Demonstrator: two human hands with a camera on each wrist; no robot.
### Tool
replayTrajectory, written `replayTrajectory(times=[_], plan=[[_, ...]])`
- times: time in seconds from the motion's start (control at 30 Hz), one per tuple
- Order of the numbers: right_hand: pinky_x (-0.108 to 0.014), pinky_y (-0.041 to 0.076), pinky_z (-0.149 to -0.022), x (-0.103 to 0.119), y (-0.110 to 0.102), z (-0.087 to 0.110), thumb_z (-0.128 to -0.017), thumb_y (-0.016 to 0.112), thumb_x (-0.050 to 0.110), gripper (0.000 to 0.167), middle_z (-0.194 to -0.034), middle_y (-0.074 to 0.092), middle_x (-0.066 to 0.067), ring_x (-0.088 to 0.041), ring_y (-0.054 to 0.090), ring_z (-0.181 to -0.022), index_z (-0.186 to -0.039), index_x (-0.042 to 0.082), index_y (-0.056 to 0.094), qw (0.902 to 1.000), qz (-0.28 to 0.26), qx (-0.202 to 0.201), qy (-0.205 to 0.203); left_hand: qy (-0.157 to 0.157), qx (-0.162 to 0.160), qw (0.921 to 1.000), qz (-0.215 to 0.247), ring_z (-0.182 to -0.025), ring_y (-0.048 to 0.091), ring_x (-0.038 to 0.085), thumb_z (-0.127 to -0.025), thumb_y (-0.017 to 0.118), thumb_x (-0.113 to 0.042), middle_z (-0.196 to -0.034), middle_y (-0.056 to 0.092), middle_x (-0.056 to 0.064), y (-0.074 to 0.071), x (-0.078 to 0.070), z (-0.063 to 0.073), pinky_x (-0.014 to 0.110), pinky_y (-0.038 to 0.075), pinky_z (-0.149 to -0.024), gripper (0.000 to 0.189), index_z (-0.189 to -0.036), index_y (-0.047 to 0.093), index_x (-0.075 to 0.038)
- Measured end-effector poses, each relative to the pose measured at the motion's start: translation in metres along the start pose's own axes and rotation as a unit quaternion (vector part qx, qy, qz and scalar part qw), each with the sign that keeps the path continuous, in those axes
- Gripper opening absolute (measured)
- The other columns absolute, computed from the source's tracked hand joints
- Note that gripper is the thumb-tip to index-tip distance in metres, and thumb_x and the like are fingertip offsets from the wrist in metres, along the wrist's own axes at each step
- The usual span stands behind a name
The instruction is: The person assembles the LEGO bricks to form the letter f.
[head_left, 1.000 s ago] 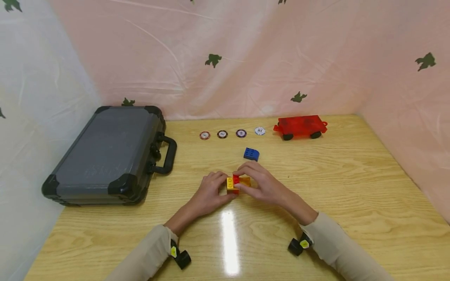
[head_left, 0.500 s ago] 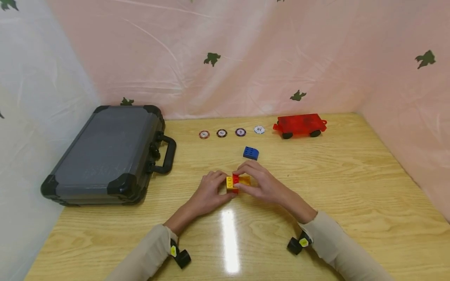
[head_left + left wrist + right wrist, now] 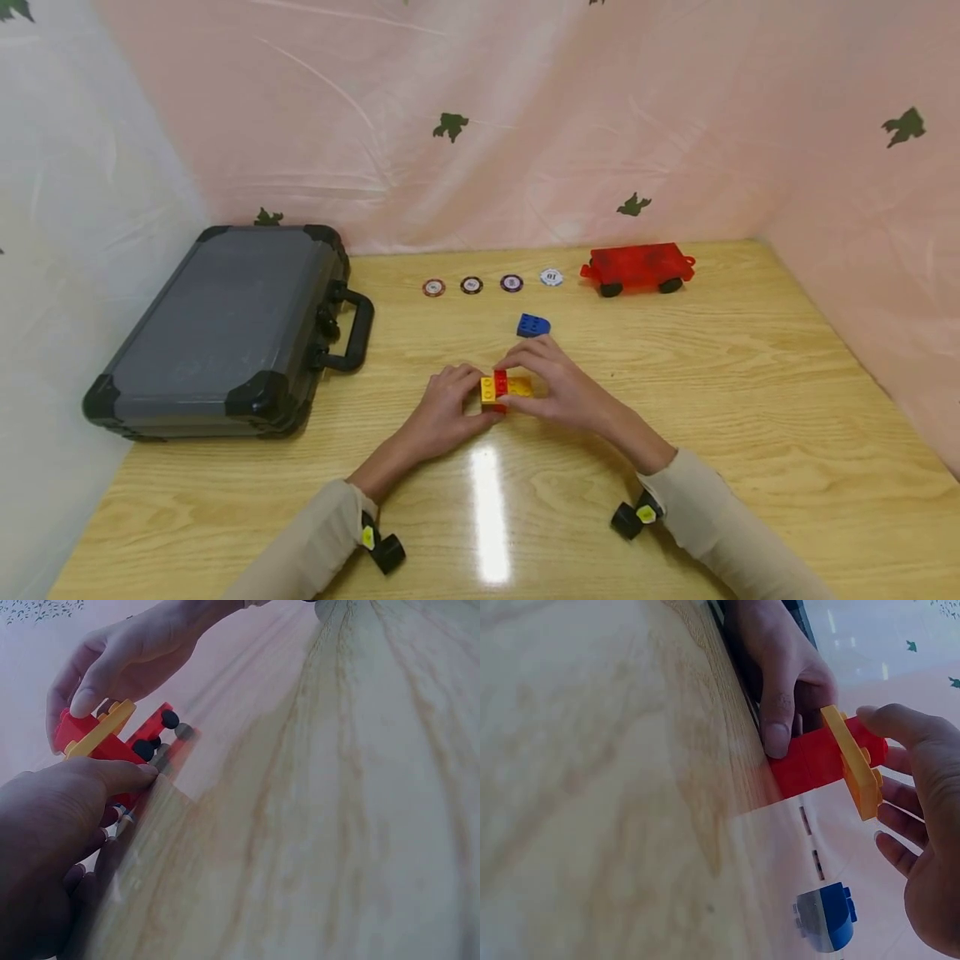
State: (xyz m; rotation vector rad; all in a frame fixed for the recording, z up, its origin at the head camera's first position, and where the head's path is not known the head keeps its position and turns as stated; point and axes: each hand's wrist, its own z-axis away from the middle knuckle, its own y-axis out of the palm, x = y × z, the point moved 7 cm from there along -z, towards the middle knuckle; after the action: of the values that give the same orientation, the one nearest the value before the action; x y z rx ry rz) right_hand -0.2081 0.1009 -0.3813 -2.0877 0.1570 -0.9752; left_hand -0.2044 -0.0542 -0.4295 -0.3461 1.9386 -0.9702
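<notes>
A small stack of toy building bricks stands on the table: a red base [image 3: 808,763], a longer yellow plate [image 3: 521,387] across it, and a narrow red brick [image 3: 501,383] on the plate. My left hand [image 3: 448,414] grips the red base from the left, its thumb along the near side and its fingers behind. With thumb and fingers, my right hand [image 3: 558,387] pinches the upper red brick at its near and far sides. The yellow plate juts out to the right beneath that palm. Just beyond the right fingers lies a blue brick [image 3: 533,325] with a rounded end.
Several poker chips [image 3: 512,283] lie in a row at the back. A red toy wagon [image 3: 639,268] with black wheels stands right of them. A grey hard case [image 3: 217,325] lies at the left, its black handle [image 3: 360,333] towards the middle. Pink cloth [image 3: 540,150] hangs behind.
My right hand has shifted slightly up and away, so more of the yellow plate's studs show and its fingers hide the blue brick's near edge. My left hand stays in place.
</notes>
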Motion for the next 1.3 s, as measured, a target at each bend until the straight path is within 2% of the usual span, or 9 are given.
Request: replayTrajectory(times=[0.17, 0.4, 0.5, 0.6, 1.03, 1.13, 1.3], plan=[[-0.053, 0.042, -0.105, -0.005, -0.007, 0.000, -0.089, 0.084, 0.017, 0.038, -0.126, 0.062, -0.004, -0.025, 0.049, -0.124, -0.122, 0.006, 0.070, 0.9999, -0.014, -0.008, 0.000, 0.000, 0.003, 1.0000, -0.003, -0.102, 0.056, 0.023, -0.087, 0.085, -0.030, -0.112, 0.066, 0.003, 0.002, 0.002, 0.000, 0.042, 0.040, -0.084, 0.036, -0.113, 0.070, -0.010], [-0.053, 0.045, -0.096, -0.029, -0.026, -0.003, -0.091, 0.080, 0.008, 0.029, -0.119, 0.065, -0.006, -0.027, 0.052, -0.114, -0.118, 0.002, 0.071, 0.9977, -0.026, -0.063, -0.003, -0.016, 0.008, 0.9998, -0.003, -0.102, 0.055, 0.023, -0.088, 0.084, -0.032, -0.116, 0.065, 0.004, 0.000, 0.002, 0.000, 0.042, 0.039, -0.085, 0.041, -0.118, 0.069, -0.009], [-0.052, 0.046, -0.090, -0.045, -0.034, -0.005, -0.092, 0.078, 0.006, 0.026, -0.115, 0.066, -0.008, -0.030, 0.053, -0.109, -0.116, 0.001, 0.072, 0.9963, -0.022, -0.080, 0.019, -0.020, 0.011, 0.9997, -0.004, -0.103, 0.055, 0.023, -0.087, 0.085, -0.032, -0.116, 0.065, 0.005, 0.000, 0.002, -0.001, 0.042, 0.039, -0.085, 0.041, -0.118, 0.069, -0.008], [-0.050, 0.046, -0.087, -0.060, -0.038, -0.004, -0.094, 0.076, 0.008, 0.024, -0.115, 0.066, -0.011, -0.033, 0.054, -0.107, -0.117, 0.002, 0.072, 0.9946, -0.017, -0.084, 0.058, -0.024, 0.014, 0.9996, -0.002, -0.104, 0.055, 0.023, -0.087, 0.085, -0.032, -0.115, 0.065, 0.004, 0.000, 0.002, -0.001, 0.042, 0.040, -0.086, 0.041, -0.118, 0.069, -0.009], [-0.051, 0.046, -0.094, -0.099, -0.036, -0.007, -0.097, 0.075, 0.015, 0.035, -0.122, 0.062, -0.018, -0.034, 0.053, -0.112, -0.126, -0.002, 0.065, 0.9839, -0.027, -0.073, 0.161, -0.022, 0.012, 0.9997, -0.003, -0.104, 0.055, 0.023, -0.088, 0.084, -0.032, -0.114, 0.064, 0.003, 0.001, 0.003, -0.001, 0.043, 0.041, -0.088, 0.039, -0.117, 0.069, -0.009], [-0.050, 0.045, -0.094, -0.104, -0.035, -0.006, -0.096, 0.075, 0.015, 0.037, -0.121, 0.062, -0.019, -0.034, 0.053, -0.110, -0.127, -0.003, 0.064, 0.9820, -0.031, -0.074, 0.171, -0.022, 0.012, 0.9997, -0.002, -0.105, 0.055, 0.023, -0.088, 0.084, -0.031, -0.114, 0.065, 0.003, 0.001, 0.002, -0.001, 0.044, 0.041, -0.089, 0.039, -0.117, 0.069, -0.009], [-0.048, 0.045, -0.092, -0.109, -0.034, -0.006, -0.094, 0.077, 0.011, 0.039, -0.117, 0.062, -0.021, -0.035, 0.054, -0.107, -0.126, -0.006, 0.064, 0.9827, -0.033, -0.081, 0.163, -0.026, 0.016, 0.9995, -0.003, -0.105, 0.055, 0.023, -0.088, 0.084, -0.031, -0.115, 0.064, 0.003, 0.002, 0.002, -0.001, 0.044, 0.041, -0.090, 0.040, -0.118, 0.069, -0.009]])
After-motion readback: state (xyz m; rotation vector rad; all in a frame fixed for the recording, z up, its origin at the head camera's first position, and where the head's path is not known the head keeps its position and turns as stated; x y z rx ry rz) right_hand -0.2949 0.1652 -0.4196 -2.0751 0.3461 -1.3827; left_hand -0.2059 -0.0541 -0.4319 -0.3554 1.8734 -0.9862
